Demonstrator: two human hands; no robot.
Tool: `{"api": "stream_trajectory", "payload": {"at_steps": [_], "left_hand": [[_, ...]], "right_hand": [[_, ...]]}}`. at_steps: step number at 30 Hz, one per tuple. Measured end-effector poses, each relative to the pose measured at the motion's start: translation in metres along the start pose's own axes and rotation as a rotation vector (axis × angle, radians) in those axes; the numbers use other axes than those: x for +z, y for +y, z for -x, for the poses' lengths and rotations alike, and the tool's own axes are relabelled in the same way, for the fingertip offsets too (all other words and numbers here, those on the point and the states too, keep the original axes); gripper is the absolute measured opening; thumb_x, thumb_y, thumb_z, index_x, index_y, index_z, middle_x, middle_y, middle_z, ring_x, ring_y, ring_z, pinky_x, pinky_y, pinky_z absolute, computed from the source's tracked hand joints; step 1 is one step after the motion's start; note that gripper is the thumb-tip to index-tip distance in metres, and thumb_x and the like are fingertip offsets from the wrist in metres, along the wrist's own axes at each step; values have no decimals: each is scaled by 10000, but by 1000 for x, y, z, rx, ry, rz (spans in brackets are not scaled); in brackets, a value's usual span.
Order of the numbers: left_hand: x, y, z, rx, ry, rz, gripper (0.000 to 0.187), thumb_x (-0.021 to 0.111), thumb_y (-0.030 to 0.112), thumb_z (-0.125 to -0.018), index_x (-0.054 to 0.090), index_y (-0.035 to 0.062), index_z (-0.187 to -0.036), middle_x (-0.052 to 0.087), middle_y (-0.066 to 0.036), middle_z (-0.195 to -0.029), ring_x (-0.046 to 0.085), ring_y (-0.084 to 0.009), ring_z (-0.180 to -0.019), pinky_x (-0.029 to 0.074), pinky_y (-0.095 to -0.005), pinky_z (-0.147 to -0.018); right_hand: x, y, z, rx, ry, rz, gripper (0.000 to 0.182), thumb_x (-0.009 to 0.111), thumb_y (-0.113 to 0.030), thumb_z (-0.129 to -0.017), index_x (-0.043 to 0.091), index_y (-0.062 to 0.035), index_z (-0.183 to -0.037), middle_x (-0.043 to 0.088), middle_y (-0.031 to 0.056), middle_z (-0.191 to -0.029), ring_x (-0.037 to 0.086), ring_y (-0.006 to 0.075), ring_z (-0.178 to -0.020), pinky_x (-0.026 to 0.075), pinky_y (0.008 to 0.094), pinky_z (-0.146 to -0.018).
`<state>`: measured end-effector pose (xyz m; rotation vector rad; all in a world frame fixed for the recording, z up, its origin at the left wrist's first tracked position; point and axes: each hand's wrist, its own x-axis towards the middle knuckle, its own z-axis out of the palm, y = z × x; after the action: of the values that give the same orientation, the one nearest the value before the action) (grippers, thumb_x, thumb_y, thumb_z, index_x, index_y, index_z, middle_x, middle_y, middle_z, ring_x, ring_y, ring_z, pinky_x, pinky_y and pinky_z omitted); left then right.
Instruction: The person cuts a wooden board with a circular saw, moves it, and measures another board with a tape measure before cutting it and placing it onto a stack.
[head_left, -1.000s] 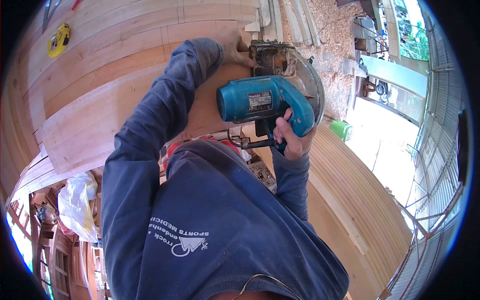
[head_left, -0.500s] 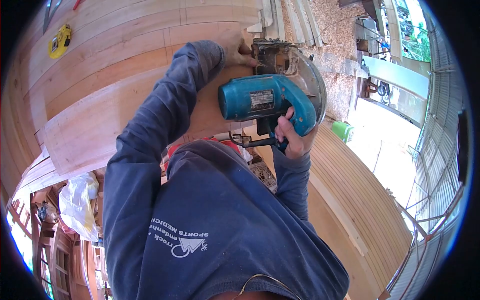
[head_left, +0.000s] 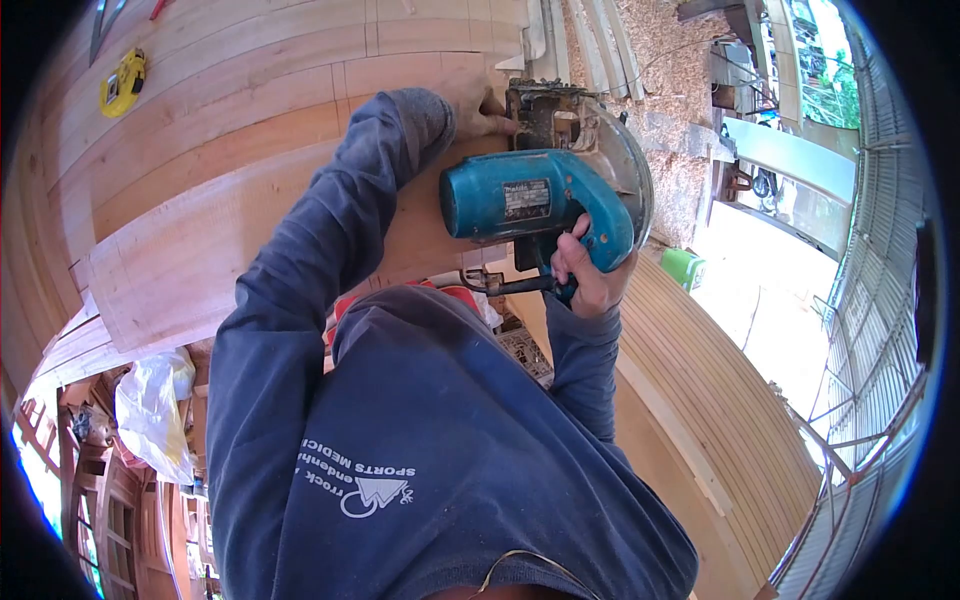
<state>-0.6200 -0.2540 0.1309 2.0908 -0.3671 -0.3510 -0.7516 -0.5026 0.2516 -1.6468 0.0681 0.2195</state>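
Note:
My right hand (head_left: 597, 278) is wrapped round the rear handle of a teal circular saw (head_left: 525, 195). The saw's worn metal base and blade guard sit at the right ends of the wooden boards. My left hand (head_left: 478, 108) lies on the planks beside the saw's base, with finger and thumb apart and their tips at the base's left edge. Its other fingers are partly blurred. A wide wooden board (head_left: 215, 245) lies under my left forearm. The blade and the cut edge are hidden beneath the saw.
A yellow tape measure (head_left: 123, 83) rests on the planks at upper left. Wood shavings (head_left: 672, 110) cover the ground beyond the saw, near several loose strips (head_left: 607, 50). Grooved boards (head_left: 740, 400) stretch along the right. A white plastic bag (head_left: 155, 410) sits at lower left.
The saw and both hands appear slightly lower in view, by a very small amount. My grip on the saw's handle is the same.

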Motion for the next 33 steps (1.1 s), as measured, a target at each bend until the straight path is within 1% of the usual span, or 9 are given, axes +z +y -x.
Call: {"api": "stream_trajectory", "payload": {"at_steps": [10, 17, 20, 21, 23, 26, 29, 30, 33], "left_hand": [[2, 4, 8, 8, -11, -20, 396, 754, 416, -961, 822, 34, -1041, 765, -209, -852, 719, -323, -740, 553, -440, -744], [4, -14, 8, -83, -94, 200, 428, 705, 455, -1000, 829, 48, -1046, 777, -58, -828, 675, -119, -769, 550, -365, -728], [-8, -9, 12, -105, -100, 360, 394, 730, 407, -994, 819, 23, -974, 764, -23, -811, 663, -87, -760, 549, -336, -693], [-17, -18, -4, -104, -134, 456, 389, 721, 386, -1005, 816, 9, -1003, 762, -9, -837, 659, -80, -775, 549, -325, -695], [-13, -38, -10, -113, -176, 559, 390, 705, 359, -1023, 808, -16, -1048, 756, 8, -877, 655, -75, -794, 551, -310, -703], [-26, -38, -10, -90, -188, 449, 388, 709, 333, -1008, 795, -35, -1097, 763, -7, -906, 669, -90, -828, 562, -316, -756], [-28, -68, -16, -42, -227, 350, 417, 722, 348, -990, 788, -36, -1139, 779, -27, -949, 683, -108, -866, 564, -333, -787], [-29, -62, -17, -41, -228, 325, 433, 725, 363, -985, 785, -31, -1154, 781, -31, -962, 686, -114, -874, 562, -337, -792], [-32, -43, 11, -142, -204, 276, 478, 738, 409, -970, 780, -8, -1200, 785, -38, -996, 692, -129, -901, 561, -344, -812]], "right_hand": [[3, -1, 1, -16, -5, -21, 173, 742, -8, -887, 608, -34, -992, 574, 18, -693, 537, 101, -557, 423, 269, -518], [5, -7, -4, 34, 1, 4, 168, 781, -40, -876, 637, -55, -960, 581, -2, -693, 526, 83, -562, 413, 262, -527], [-4, -11, -30, -9, -97, 150, 167, 809, -109, -860, 659, -46, -897, 615, -17, -755, 560, 80, -694, 453, 277, -639], [-3, -22, -56, -7, -105, 183, 195, 825, -136, -851, 671, -36, -916, 637, -9, -797, 586, 93, -763, 483, 291, -708], [-4, -19, -70, -60, -154, 137, 174, 794, -99, -892, 664, -44, -994, 614, 7, -748, 577, 97, -648, 466, 271, -610], [-3, -9, -78, -351, -121, 204, 272, 810, -155, -882, 696, -12, -1084, 699, 50, -862, 664, 170, -789, 540, 327, -765], [-3, -22, -67, -355, -87, 323, 409, 831, -214, -855, 704, 10, -1172, 752, 112, -984, 702, 231, -940, 542, 374, -908], [-5, -23, -61, -327, -80, 316, 459, 841, -254, -836, 707, 11, -1186, 756, 165, -998, 713, 254, -950, 539, 387, -904], [-17, -15, -38, -325, -34, 319, 458, 838, -254, -839, 706, 4, -1195, 753, 158, -985, 712, 253, -946, 538, 396, -900]]}}
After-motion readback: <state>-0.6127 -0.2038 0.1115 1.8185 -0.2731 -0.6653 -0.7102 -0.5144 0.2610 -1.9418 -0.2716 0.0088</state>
